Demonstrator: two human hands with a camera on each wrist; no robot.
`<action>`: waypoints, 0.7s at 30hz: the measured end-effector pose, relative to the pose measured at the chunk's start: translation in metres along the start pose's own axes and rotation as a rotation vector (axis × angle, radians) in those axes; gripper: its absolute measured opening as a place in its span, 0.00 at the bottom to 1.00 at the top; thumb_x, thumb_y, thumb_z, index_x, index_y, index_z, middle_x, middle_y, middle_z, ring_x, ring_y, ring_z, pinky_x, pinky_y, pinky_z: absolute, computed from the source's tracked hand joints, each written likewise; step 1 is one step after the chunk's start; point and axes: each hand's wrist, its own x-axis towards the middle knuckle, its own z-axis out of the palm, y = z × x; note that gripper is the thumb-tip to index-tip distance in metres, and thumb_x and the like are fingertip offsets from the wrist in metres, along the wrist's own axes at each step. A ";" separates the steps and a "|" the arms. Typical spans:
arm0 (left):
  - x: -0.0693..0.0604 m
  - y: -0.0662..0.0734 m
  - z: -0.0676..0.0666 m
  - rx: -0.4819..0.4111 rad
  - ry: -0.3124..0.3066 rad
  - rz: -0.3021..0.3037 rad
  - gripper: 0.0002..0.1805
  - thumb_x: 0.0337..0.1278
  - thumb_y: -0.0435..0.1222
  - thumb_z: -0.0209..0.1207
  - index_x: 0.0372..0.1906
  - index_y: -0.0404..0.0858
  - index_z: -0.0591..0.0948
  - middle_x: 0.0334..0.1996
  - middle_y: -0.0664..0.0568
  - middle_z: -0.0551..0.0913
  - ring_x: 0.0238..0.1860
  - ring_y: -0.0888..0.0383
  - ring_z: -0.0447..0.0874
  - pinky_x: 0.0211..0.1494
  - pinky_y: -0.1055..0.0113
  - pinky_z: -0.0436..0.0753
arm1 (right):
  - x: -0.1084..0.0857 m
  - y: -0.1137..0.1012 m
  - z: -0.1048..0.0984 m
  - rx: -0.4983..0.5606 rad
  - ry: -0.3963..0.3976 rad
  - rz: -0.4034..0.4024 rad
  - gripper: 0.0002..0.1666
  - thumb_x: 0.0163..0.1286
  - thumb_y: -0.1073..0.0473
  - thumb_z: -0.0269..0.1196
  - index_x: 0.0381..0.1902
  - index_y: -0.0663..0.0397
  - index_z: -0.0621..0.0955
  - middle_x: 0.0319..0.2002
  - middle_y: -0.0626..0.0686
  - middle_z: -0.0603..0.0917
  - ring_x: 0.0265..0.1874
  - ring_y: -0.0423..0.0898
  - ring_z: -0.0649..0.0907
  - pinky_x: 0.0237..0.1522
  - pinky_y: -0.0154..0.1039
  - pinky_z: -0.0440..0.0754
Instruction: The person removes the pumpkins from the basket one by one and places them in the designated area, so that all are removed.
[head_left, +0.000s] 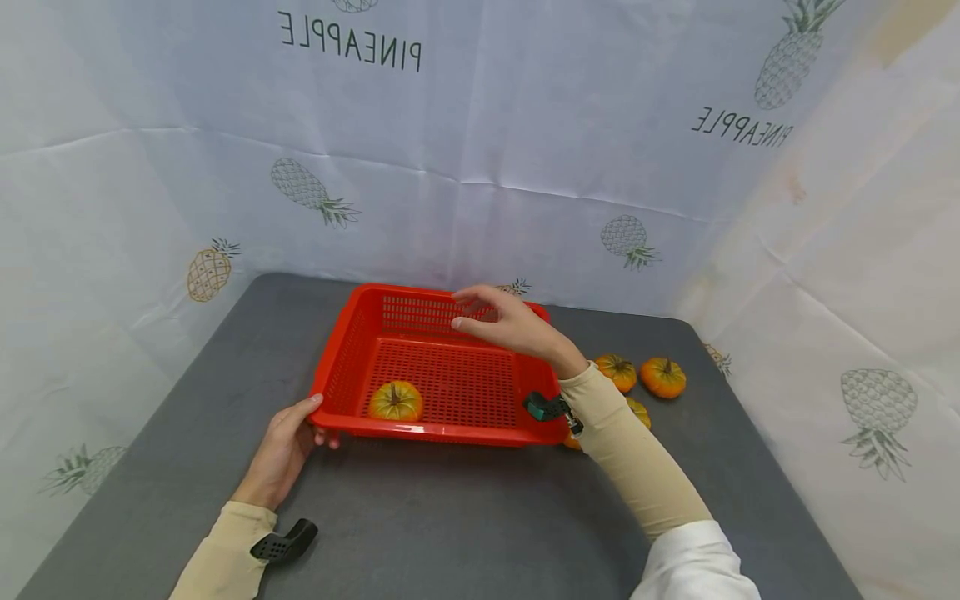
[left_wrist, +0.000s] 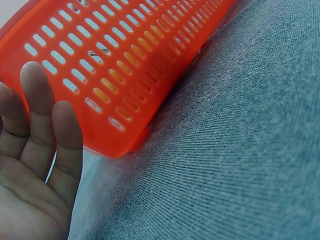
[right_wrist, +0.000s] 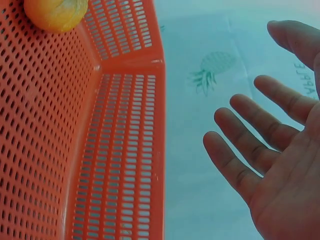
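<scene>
A red plastic basket (head_left: 450, 432) with slotted walls stands on the dark table. Inside it, near the front left, lies a small orange pumpkin (head_left: 396, 401), which also shows at the top of the right wrist view (right_wrist: 57, 12). My left hand (head_left: 281, 454) grips the basket's front left corner, thumb at the rim and fingers below it; its fingers (left_wrist: 37, 97) lie by the outer wall. Above the basket's right part, my right hand (head_left: 510, 325) is raised with fingers spread and nothing in them, apart from the basket in the right wrist view.
Several more small pumpkins (head_left: 663, 378) lie on the table (head_left: 450, 517) to the basket's right, some partly hidden behind my right forearm. A white cloth (head_left: 465, 108) printed with pineapples hangs behind the table and at both sides.
</scene>
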 end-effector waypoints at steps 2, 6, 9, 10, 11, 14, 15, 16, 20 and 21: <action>0.000 0.000 0.000 -0.009 -0.001 0.002 0.24 0.80 0.48 0.45 0.23 0.44 0.76 0.17 0.57 0.77 0.25 0.58 0.82 0.46 0.66 0.76 | 0.004 -0.001 0.004 0.009 -0.014 -0.003 0.27 0.74 0.50 0.63 0.68 0.45 0.73 0.65 0.49 0.76 0.60 0.47 0.77 0.61 0.51 0.78; 0.000 0.000 0.000 -0.005 0.004 0.001 0.25 0.79 0.48 0.45 0.22 0.44 0.76 0.17 0.57 0.76 0.25 0.58 0.81 0.46 0.66 0.76 | 0.010 -0.003 0.011 0.015 -0.036 -0.006 0.27 0.74 0.50 0.63 0.68 0.44 0.73 0.66 0.47 0.75 0.61 0.50 0.77 0.62 0.52 0.76; 0.000 0.001 0.000 0.001 0.005 0.000 0.25 0.79 0.48 0.45 0.22 0.44 0.76 0.17 0.56 0.77 0.25 0.58 0.81 0.46 0.66 0.76 | 0.014 -0.005 0.018 0.016 -0.048 -0.007 0.27 0.73 0.49 0.64 0.68 0.44 0.73 0.65 0.47 0.76 0.62 0.50 0.76 0.62 0.51 0.76; 0.000 0.001 0.000 0.002 0.005 0.000 0.25 0.79 0.48 0.46 0.22 0.44 0.76 0.17 0.56 0.77 0.25 0.58 0.81 0.46 0.66 0.76 | 0.016 -0.006 0.020 0.019 -0.053 -0.007 0.28 0.73 0.49 0.64 0.68 0.44 0.73 0.65 0.47 0.76 0.61 0.50 0.76 0.62 0.51 0.76; 0.000 0.001 0.000 0.003 0.006 -0.001 0.24 0.79 0.48 0.46 0.23 0.44 0.76 0.17 0.56 0.77 0.25 0.58 0.82 0.46 0.66 0.75 | 0.017 -0.007 0.022 0.018 -0.058 -0.009 0.27 0.73 0.49 0.64 0.67 0.44 0.73 0.64 0.46 0.76 0.61 0.49 0.77 0.62 0.49 0.77; -0.001 0.002 0.000 0.007 0.003 -0.002 0.24 0.79 0.49 0.46 0.23 0.44 0.76 0.18 0.56 0.77 0.25 0.57 0.82 0.46 0.66 0.76 | 0.023 -0.009 0.028 0.014 -0.076 -0.015 0.28 0.73 0.48 0.64 0.67 0.44 0.73 0.64 0.45 0.76 0.60 0.47 0.77 0.61 0.47 0.78; -0.001 0.002 0.000 0.008 0.003 -0.001 0.24 0.79 0.49 0.46 0.24 0.44 0.76 0.18 0.56 0.77 0.25 0.57 0.82 0.46 0.66 0.76 | 0.025 -0.010 0.031 0.008 -0.083 -0.016 0.28 0.73 0.48 0.64 0.67 0.44 0.73 0.63 0.45 0.77 0.60 0.47 0.77 0.60 0.46 0.78; -0.001 0.002 0.000 0.008 0.004 -0.001 0.24 0.79 0.49 0.46 0.24 0.44 0.76 0.18 0.56 0.77 0.25 0.58 0.82 0.46 0.66 0.76 | 0.027 -0.010 0.033 -0.001 -0.091 -0.016 0.28 0.72 0.47 0.64 0.67 0.43 0.73 0.63 0.44 0.77 0.59 0.46 0.77 0.59 0.44 0.79; -0.001 0.002 0.000 0.008 0.006 -0.002 0.24 0.79 0.48 0.46 0.23 0.44 0.77 0.17 0.56 0.77 0.25 0.58 0.81 0.46 0.66 0.76 | 0.033 -0.012 0.042 -0.034 -0.136 -0.012 0.29 0.72 0.44 0.64 0.67 0.43 0.73 0.61 0.43 0.77 0.56 0.42 0.78 0.56 0.41 0.79; -0.001 0.001 0.000 0.009 0.008 -0.004 0.24 0.79 0.48 0.46 0.23 0.44 0.77 0.17 0.56 0.77 0.25 0.58 0.81 0.46 0.66 0.76 | 0.034 -0.012 0.044 -0.037 -0.150 -0.011 0.29 0.72 0.44 0.64 0.67 0.43 0.73 0.61 0.43 0.77 0.56 0.42 0.78 0.56 0.41 0.79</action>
